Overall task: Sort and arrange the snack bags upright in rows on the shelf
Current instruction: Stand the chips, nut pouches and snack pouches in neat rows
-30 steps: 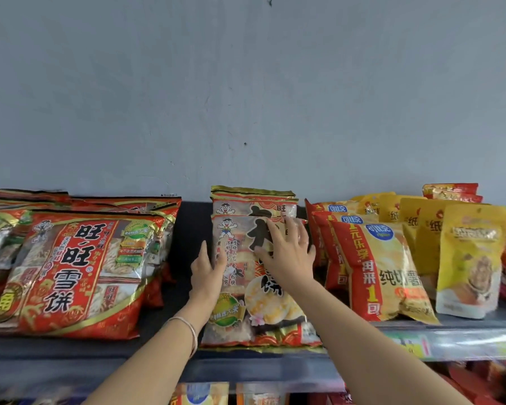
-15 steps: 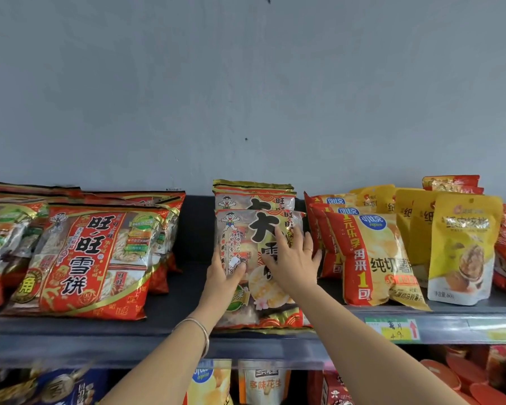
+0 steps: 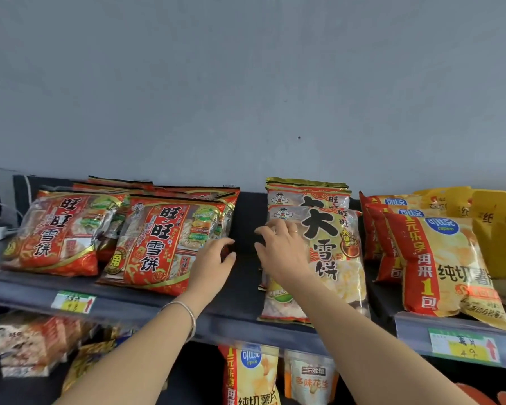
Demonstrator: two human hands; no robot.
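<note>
A clear-and-red rice cracker bag [image 3: 333, 258] with big black characters leans upright at the front of its row on the dark shelf [image 3: 237, 314], one like it behind. My right hand [image 3: 284, 252] rests with spread fingers on this bag's left edge. My left hand [image 3: 214, 264] hovers in the gap left of it, fingers loosely curled and holding nothing, just beside a red snow cracker bag [image 3: 164, 244]. Another red snow cracker bag [image 3: 59, 232] leans further left, with several more stacked behind both.
Orange-and-yellow chip bags [image 3: 444, 258] stand in a row on the right, with yellow pouches [image 3: 491, 220] behind them. Price tags [image 3: 73, 301] hang on the shelf's front lip. The lower shelf holds more snack bags [image 3: 251, 372]. A grey wall rises behind.
My left hand has come off the black-lettered bag and moved left into the gap. My right hand has slid to the bag's left edge. The view has shifted left.
</note>
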